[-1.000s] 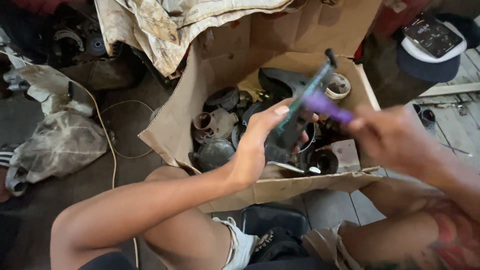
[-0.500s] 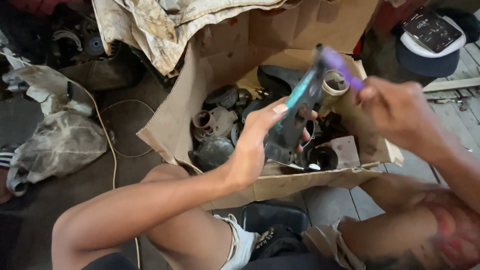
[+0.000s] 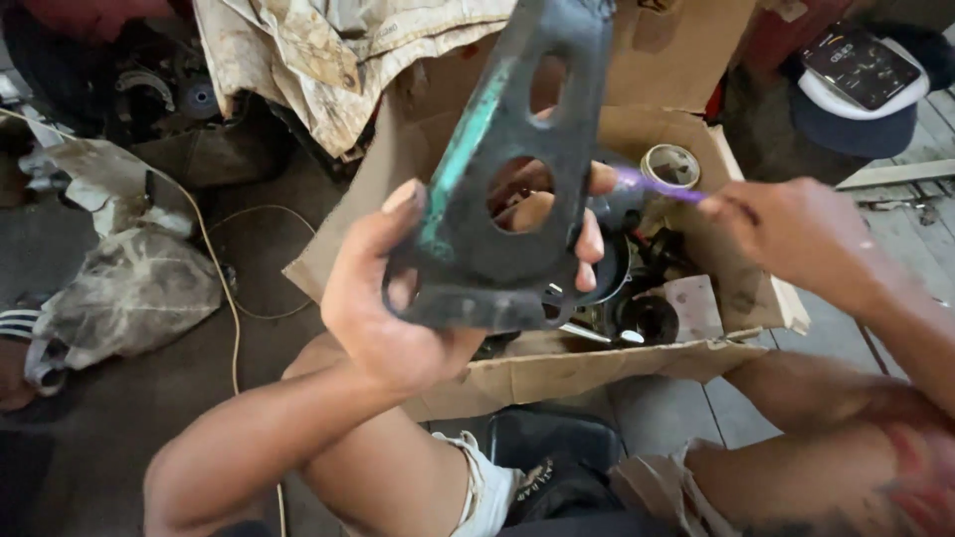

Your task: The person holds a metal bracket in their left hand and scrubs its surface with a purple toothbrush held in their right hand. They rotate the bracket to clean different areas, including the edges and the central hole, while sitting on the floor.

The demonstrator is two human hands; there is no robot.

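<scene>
My left hand (image 3: 393, 298) grips a dark triangular metal bracket (image 3: 477, 229) with round holes and a green-smeared edge, raised close to the camera with its flat face toward me. My right hand (image 3: 786, 234) holds a thin purple tool (image 3: 657, 187), blurred, its tip pointing at the bracket's right edge. Both hands hover above an open cardboard box (image 3: 557, 373) that holds several dark greasy engine parts (image 3: 637, 308).
Dirty crumpled sheets (image 3: 298, 60) drape over the box's back left. A stained rag (image 3: 129, 293) and a thin cable (image 3: 224, 288) lie on the floor at left. A dark cap with a phone (image 3: 860, 70) on it rests at top right. My bare knees frame the box.
My left hand has lifted the bracket toward the camera and turned its flat face to me. My right hand has dropped lower, the purple tool now pointing left at the bracket.
</scene>
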